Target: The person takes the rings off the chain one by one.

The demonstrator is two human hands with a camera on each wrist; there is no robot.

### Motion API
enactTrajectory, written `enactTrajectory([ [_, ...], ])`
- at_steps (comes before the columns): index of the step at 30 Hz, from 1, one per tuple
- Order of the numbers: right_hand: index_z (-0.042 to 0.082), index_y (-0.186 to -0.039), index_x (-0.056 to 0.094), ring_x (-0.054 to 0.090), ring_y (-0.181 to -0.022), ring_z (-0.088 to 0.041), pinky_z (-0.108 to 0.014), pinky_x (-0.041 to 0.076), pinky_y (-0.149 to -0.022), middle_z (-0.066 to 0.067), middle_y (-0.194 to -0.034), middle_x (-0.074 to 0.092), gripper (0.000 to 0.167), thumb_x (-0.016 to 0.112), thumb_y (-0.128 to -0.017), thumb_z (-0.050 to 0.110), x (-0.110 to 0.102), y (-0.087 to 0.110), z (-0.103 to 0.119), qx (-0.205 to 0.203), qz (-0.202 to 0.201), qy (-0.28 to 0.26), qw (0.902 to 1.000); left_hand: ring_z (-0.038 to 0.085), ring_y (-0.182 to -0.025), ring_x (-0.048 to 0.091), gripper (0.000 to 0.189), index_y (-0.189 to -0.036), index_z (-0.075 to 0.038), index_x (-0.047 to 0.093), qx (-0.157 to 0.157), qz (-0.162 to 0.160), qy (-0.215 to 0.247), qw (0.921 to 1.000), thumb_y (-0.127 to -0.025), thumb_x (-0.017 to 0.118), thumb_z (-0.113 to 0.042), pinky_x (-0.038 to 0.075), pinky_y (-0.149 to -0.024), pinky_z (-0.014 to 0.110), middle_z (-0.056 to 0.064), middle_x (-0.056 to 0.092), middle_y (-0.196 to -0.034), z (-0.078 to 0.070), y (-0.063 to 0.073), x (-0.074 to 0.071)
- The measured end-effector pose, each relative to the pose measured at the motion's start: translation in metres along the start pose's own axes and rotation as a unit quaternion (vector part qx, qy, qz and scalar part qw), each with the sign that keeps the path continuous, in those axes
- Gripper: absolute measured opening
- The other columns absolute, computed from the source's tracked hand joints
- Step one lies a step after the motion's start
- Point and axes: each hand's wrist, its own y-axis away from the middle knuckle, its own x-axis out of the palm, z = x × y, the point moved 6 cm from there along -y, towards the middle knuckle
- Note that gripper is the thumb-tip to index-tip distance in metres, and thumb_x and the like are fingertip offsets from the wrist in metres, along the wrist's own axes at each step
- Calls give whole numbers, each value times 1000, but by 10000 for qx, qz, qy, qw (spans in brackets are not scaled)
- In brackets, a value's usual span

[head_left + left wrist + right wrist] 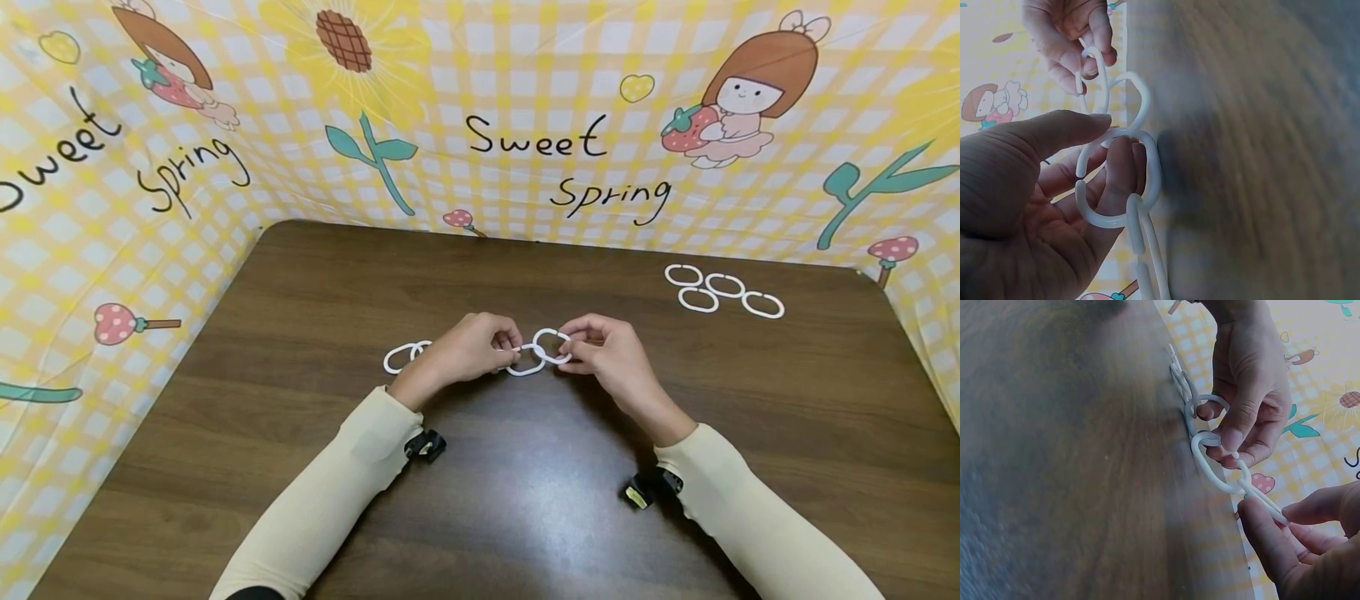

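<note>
A chain of white plastic C-shaped links (527, 372) runs between both hands, over the brown table. My left hand (480, 346) pinches the chain between thumb and fingertips; the left wrist view shows a link (1154, 169) with a narrow gap lying across those fingers. From that link more of the chain (1147, 250) trails down, and its tail (397, 358) shows left of the wrist in the head view. My right hand (611, 354) pinches the end link (1266, 503), which is hooked through the neighbouring link (1204, 462).
Several loose white links (698, 300) lie in a group at the back right of the table (315, 300). A yellow checked cloth (517, 83) with printed figures stands around the table's back and sides. Each sleeve carries a small black wrist device (425, 447).
</note>
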Motion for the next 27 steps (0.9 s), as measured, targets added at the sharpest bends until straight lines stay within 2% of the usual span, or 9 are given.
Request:
enactTrajectory([
  [10, -21, -119, 59, 70, -75, -10, -26, 63, -72, -4, -82, 68, 26, 56, -94, -12, -3, 0, -1, 35, 2, 6, 10000, 9, -59, 62, 5, -98, -7, 73, -142, 14, 197, 9997, -96, 68, -7, 53, -57, 23, 2, 67, -78, 2, 2, -1],
  [19, -21, -119, 60, 70, -74, -9, -26, 63, -71, -4, -82, 69, 27, 56, -93, -13, -4, 0, -1, 29, -20, 72, 10000, 9, -58, 59, 7, -97, -7, 73, -121, -178, 121, 9997, -95, 66, -6, 49, -56, 22, 2, 66, -77, 1, 2, -3],
  [27, -20, -117, 61, 70, -73, -9, -27, 63, -70, -5, -81, 69, 26, 56, -93, -12, -4, 0, -1, 40, 19, 82, 10000, 11, -78, 61, 12, -96, -8, 75, 116, -448, -283, 9985, -91, 65, -5, 49, -73, 24, 2, 70, -85, -2, -1, -5],
])
